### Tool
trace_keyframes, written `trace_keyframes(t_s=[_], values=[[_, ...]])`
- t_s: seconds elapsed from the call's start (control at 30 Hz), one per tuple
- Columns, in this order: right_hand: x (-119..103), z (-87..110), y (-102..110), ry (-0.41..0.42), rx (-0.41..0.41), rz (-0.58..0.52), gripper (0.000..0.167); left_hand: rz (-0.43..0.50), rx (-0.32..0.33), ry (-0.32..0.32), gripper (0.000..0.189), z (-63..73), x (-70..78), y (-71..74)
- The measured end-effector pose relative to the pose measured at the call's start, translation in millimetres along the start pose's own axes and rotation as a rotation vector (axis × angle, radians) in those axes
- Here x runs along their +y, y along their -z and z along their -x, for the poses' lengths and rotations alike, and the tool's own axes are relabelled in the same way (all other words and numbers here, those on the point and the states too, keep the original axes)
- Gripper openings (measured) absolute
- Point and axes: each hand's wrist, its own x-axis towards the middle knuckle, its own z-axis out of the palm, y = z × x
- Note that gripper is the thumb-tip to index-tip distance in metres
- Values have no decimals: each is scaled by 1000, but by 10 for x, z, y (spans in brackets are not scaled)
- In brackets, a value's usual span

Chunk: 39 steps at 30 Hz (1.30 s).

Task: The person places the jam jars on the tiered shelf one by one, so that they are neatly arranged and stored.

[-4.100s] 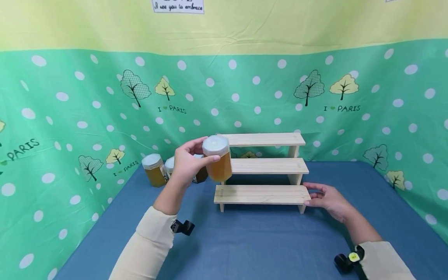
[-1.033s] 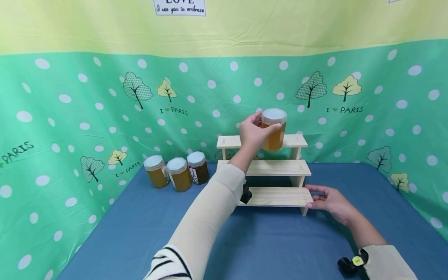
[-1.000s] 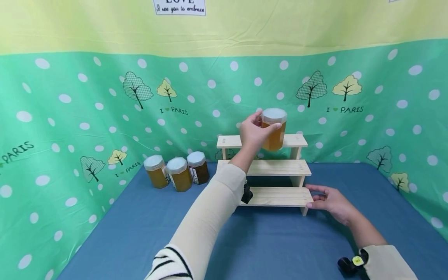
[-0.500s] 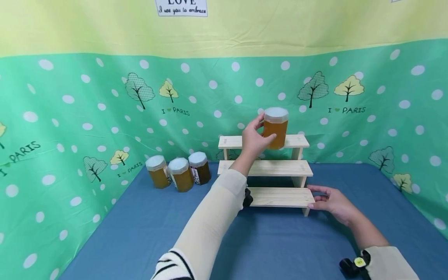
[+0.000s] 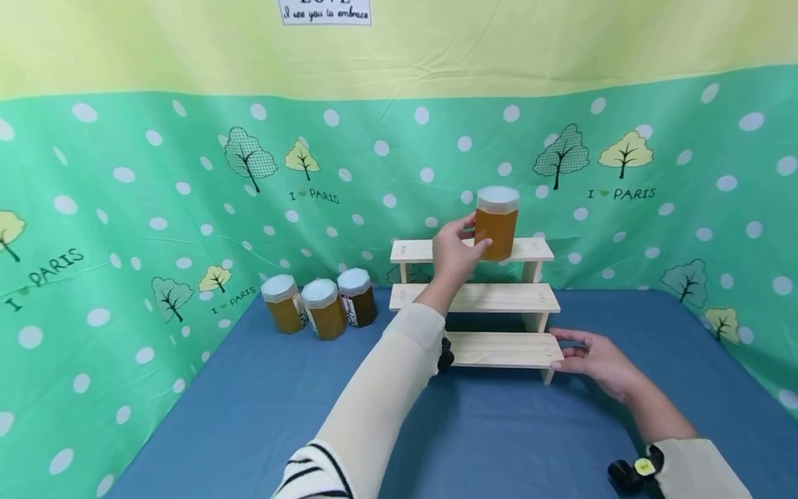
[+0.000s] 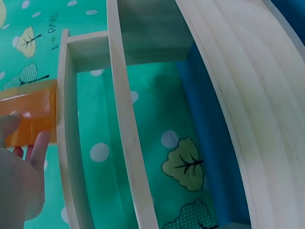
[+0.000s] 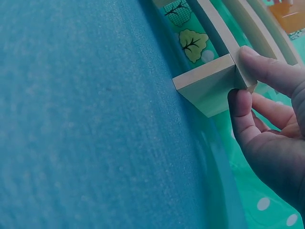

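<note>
My left hand (image 5: 457,251) holds a honey jar (image 5: 497,225) with a white lid at the top step of a three-tier wooden display stand (image 5: 492,350). Thumb and fingers lie on the amber jar (image 6: 33,112) in the left wrist view, where its base meets the top board. The jar looks upright in the head view. My right hand (image 5: 595,362) pinches the right end of the lowest board, thumb on one face and a finger on the other, as the right wrist view shows with the stand's corner (image 7: 209,83).
Left of the stand, a honey jar (image 5: 285,312), another honey jar (image 5: 327,320) and a darker jar (image 5: 359,305) stand close together on the blue cloth (image 5: 249,402). A green, dotted curtain (image 5: 374,173) hangs right behind the stand.
My left hand has brought the jar rightward and up from beside the stand to its top step. Over the last second it shifts slightly right. The right hand stays on the lowest board.
</note>
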Motion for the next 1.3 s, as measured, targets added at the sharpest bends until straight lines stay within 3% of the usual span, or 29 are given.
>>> trace_keyframes(t_s=[0.5,0.8,1.13,1.3], values=[[-4,-7,18,-10,-10,-6,83,23,31,71,45,-63,53,-189],[-19,-5,10,-11,-13,5,82,24,48,78,42,-40,35,-170],[-22,-7,-3,-3,-6,11,82,143,68,-18,37,43,-41,-28],[-18,3,3,-2,-2,14,82,183,35,-52,35,75,-33,53]])
